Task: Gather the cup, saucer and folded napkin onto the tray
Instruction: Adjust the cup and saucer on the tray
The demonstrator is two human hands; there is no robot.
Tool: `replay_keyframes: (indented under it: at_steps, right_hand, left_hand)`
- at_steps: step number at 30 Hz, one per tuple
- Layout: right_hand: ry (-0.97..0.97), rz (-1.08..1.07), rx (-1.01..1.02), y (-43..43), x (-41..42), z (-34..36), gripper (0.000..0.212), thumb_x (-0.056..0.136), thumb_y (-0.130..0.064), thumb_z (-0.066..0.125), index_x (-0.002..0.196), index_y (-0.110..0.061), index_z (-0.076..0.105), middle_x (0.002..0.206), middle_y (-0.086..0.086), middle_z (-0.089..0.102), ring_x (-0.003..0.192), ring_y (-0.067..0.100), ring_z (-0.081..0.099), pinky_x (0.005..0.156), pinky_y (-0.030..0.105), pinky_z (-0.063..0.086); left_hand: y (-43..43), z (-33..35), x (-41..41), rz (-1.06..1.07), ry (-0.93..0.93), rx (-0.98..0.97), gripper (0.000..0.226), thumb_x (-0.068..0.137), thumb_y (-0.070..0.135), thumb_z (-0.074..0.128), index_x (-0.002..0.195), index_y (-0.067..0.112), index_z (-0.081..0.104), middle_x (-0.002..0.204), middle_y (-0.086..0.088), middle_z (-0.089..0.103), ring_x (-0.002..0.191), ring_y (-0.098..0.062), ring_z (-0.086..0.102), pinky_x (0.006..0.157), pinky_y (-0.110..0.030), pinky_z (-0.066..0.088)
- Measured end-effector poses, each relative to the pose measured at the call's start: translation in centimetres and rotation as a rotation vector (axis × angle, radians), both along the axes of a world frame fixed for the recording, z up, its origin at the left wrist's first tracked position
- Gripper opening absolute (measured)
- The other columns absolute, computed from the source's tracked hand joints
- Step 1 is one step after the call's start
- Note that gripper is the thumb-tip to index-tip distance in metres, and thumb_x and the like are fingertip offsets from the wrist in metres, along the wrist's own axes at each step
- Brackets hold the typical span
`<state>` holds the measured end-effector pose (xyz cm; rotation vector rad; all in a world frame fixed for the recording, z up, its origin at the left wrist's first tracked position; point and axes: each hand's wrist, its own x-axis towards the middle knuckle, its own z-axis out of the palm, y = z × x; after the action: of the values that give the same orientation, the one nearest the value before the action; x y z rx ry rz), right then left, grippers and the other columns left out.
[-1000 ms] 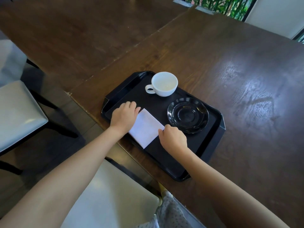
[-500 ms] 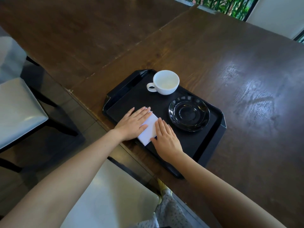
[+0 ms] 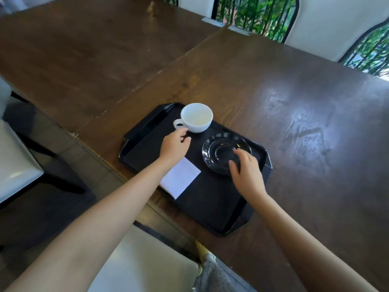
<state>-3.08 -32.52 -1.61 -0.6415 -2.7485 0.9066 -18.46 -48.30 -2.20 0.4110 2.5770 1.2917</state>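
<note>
**Hands leave the napkin and go to the cup and saucer**

Half a second ago both palms lay flat on the folded napkin [image 3: 180,178]; now they have lifted off it and spread apart. The napkin lies alone on the near-left part of the black tray [image 3: 212,209], one corner close to or just over the tray's near rim — which of the two cannot be told from this view.

The left hand [image 3: 175,145] has moved up to the white cup [image 3: 196,117], which stands upright at the tray's far corner. Its fingers are loosely curled just beside the handle, holding nothing yet. The right hand [image 3: 246,170] hovers over the near edge of the dark glass saucer [image 3: 221,150], fingers spread and open; whether they touch the glass cannot be told.

All three items already sit on the tray, so the gathering itself looks done. The shift suggests a tidying step — likely setting the cup onto the saucer — though that is only a judgement.
</note>
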Motion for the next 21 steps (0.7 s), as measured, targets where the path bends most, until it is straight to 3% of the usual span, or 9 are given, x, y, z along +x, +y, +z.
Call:
replay_keyframes:
  at_steps: [2,4,7,10,15,19,21]
  right_hand:
    - [-0.035,-0.069,-0.001,1.9,-0.4,0.2,0.042,0.093,-0.022,0.052,0.131,-0.005,0.048,0.135,0.012,0.053,0.127,0.029,0.042,0.104,0.035,0.034]
    - [-0.057,-0.061,0.016,3.2,-1.4,0.3,0.044,0.092,-0.024,0.053,0.132,-0.006,0.047,0.134,0.011,0.054,0.126,0.028,0.044,0.104,0.036,0.034]
    - [-0.116,0.07,0.009,4.3,-4.4,0.5,0.053,0.091,-0.031,0.055,0.137,-0.009,0.041,0.139,0.009,0.05,0.129,0.027,0.04,0.106,0.038,0.034]
    - [-0.198,0.199,-0.041,5.1,-8.9,1.0,0.07,0.088,-0.039,0.058,0.145,-0.012,0.028,0.15,0.007,0.037,0.138,0.026,0.032,0.111,0.041,0.03]
    - [-0.259,0.304,-0.204,5.4,-15.5,0.6,0.091,0.079,-0.031,0.073,0.148,-0.012,0.017,0.156,0.006,0.025,0.142,0.024,0.025,0.112,0.036,0.025]
    - [-0.233,0.4,-0.37,5.5,-17.9,-0.7,0.085,0.072,-0.015,0.077,0.141,-0.014,0.028,0.139,0.007,0.042,0.132,0.026,0.038,0.099,0.03,0.033]
    - [-0.189,0.392,-0.427,5.4,-18.2,-1.2,0.082,0.069,-0.014,0.079,0.137,-0.017,0.032,0.134,0.004,0.044,0.128,0.025,0.041,0.101,0.036,0.039]
  left_hand:
    - [1.1,0.4,-1.1,0.195,0.007,0.024,0.035,0.088,0.012,0.053,0.123,0.013,0.053,0.124,-0.009,0.057,0.111,-0.024,0.056,0.086,-0.031,0.044]
    - [1.4,0.4,-2.5,0.291,-0.002,-0.026,0.043,0.086,0.008,0.055,0.128,0.012,0.047,0.129,-0.011,0.05,0.11,-0.028,0.055,0.082,-0.031,0.043]
    - [1.3,-0.1,-4.7,0.226,-0.105,-0.144,0.06,0.084,0.004,0.055,0.14,0.015,0.035,0.141,-0.012,0.04,0.123,-0.029,0.046,0.097,-0.038,0.042]
    - [1.6,-0.4,-6.1,0.138,-0.141,-0.138,0.06,0.085,0.006,0.055,0.141,0.017,0.036,0.142,-0.011,0.044,0.128,-0.029,0.042,0.105,-0.042,0.038]
    - [2.0,-1.0,-7.2,0.128,-0.123,-0.087,0.046,0.09,0.008,0.048,0.135,0.016,0.047,0.138,-0.007,0.05,0.126,-0.026,0.045,0.103,-0.037,0.039]
    - [1.9,-1.7,-8.0,0.157,-0.136,-0.016,0.045,0.087,-0.002,0.044,0.126,0.017,0.055,0.127,-0.005,0.059,0.116,-0.022,0.052,0.095,-0.032,0.044]
    - [1.8,-1.9,-8.5,0.158,-0.144,-0.001,0.045,0.087,-0.003,0.045,0.125,0.018,0.055,0.126,-0.004,0.059,0.115,-0.022,0.053,0.097,-0.036,0.046]
